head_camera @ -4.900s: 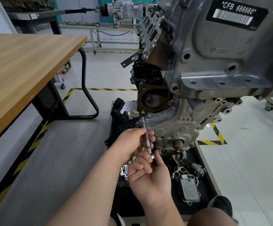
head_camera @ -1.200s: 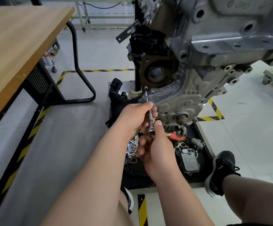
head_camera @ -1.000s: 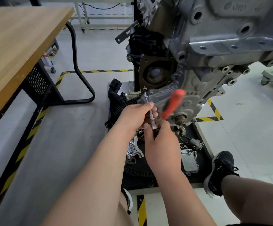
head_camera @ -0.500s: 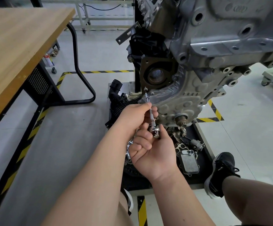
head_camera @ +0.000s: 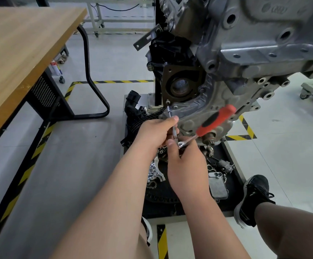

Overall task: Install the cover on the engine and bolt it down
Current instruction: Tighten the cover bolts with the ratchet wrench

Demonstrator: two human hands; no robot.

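Observation:
The grey engine [head_camera: 254,40] hangs on a stand at the upper right. A ribbed silver cover [head_camera: 193,111] sits against its lower face, below a dark seal housing [head_camera: 181,85]. A slim extension bar [head_camera: 171,118] runs from a bolt [head_camera: 167,102] at the cover's upper left corner down to a ratchet head [head_camera: 181,144]. My left hand [head_camera: 155,133] pinches the bar. My right hand [head_camera: 185,161] grips the ratchet at its head. The red and black ratchet handle [head_camera: 215,120] sticks up to the right.
A black tray [head_camera: 228,156] under the engine holds loose parts, among them an oil cooler [head_camera: 217,186] and a sprocket piece [head_camera: 154,172]. A wooden table [head_camera: 19,53] stands at the left. Yellow-black tape [head_camera: 112,81] marks the floor. A black shoe [head_camera: 254,195] rests at the right.
The ratchet's red handle has swung back up to the right after being out of sight half a second ago. My left hand stays on the extension bar.

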